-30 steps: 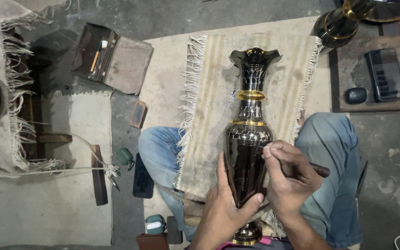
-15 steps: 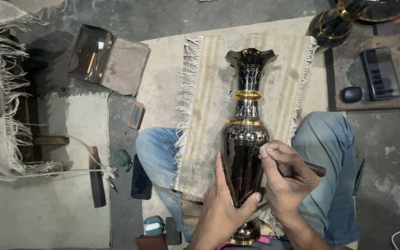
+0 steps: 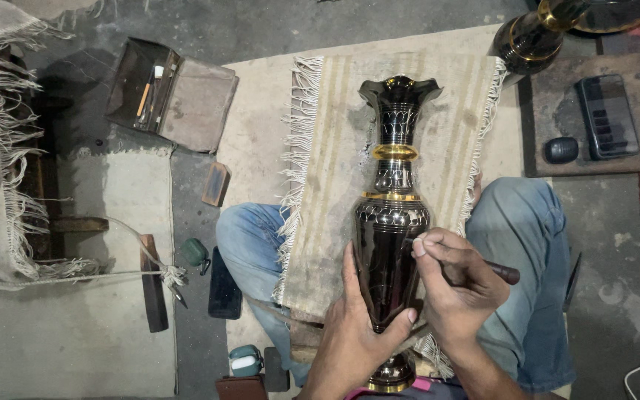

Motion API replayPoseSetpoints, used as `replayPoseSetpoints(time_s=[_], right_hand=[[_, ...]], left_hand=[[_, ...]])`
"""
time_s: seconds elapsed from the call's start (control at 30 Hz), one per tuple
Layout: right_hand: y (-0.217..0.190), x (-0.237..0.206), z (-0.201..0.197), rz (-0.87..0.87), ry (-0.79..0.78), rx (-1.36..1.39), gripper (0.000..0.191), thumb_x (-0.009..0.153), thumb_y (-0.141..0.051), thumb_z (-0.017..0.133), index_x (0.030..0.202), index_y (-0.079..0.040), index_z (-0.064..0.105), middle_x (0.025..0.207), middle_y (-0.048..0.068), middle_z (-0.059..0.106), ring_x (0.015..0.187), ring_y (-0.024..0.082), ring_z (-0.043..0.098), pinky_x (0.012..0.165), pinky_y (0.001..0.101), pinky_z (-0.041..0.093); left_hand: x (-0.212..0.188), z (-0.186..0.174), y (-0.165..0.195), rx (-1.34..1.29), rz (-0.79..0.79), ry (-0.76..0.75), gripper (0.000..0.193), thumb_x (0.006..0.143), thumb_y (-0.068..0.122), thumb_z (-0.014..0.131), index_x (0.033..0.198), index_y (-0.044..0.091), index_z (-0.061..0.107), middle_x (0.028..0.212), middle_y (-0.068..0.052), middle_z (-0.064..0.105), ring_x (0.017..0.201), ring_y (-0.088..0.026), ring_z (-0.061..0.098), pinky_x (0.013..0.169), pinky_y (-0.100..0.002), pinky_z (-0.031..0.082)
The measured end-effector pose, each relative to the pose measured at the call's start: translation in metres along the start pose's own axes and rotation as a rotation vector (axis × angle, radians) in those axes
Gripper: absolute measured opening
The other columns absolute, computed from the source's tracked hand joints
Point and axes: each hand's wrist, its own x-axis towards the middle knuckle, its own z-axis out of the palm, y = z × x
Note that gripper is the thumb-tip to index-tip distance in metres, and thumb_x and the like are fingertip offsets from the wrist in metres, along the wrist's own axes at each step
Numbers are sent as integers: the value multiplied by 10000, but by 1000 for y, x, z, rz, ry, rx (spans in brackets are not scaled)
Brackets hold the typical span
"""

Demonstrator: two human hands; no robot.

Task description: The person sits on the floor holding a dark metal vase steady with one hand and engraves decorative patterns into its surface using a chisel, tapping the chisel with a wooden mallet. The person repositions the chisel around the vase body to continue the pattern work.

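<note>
A tall black metal vase (image 3: pixel 392 222) with gold bands and engraved silver patterns lies across my lap on a fringed beige cloth (image 3: pixel 335 163), its flared mouth pointing away from me. My left hand (image 3: pixel 357 333) cups the vase's lower body from the left, thumb on its right side. My right hand (image 3: pixel 457 285) grips a thin dark engraving tool (image 3: pixel 501 272), its tip pressed against the right side of the vase's belly just below the patterned band.
An open tool case (image 3: pixel 172 92) lies far left. A small block (image 3: pixel 216 184), a dark phone (image 3: pixel 225 283) and a green earbud case (image 3: pixel 246 361) sit by my left knee. Another vase (image 3: pixel 531 33), a phone (image 3: pixel 607 115) and a dark oval object (image 3: pixel 561 150) are at right.
The view has shifted slightly. My right hand with the tool has edged a little along the vase's belly; my left hand keeps its hold.
</note>
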Motion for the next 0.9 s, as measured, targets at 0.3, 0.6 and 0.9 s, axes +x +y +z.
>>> replayPoseSetpoints(time_s=[0.3,0.6,0.9], right_hand=[[1,-3,-3,-4,-24,-32,149,897,136,749,965,35,662,1073,157,734,972,135,701,890,242,586],[0,-7,-4,20,-43,12,153,889,142,739,968,33,666,1085,153,730,961,130,706,875,237,596],[11,-11,-17,40,-94,22,154,862,143,756,943,30,689,1074,162,736,945,134,706,844,225,580]], left_hand=[[0,0,1,-16,-24,-12,1227,810,292,787,1573,-55,-109,1227,-255,693,1090,-396,720,955,-437,544],[2,-4,7,-46,-80,-47,1235,802,284,770,1567,-49,-140,1169,-229,725,1045,-367,749,936,-418,562],[2,-2,3,2,-52,-15,1215,808,316,795,1582,-45,-69,1167,-251,713,1048,-392,730,919,-435,555]])
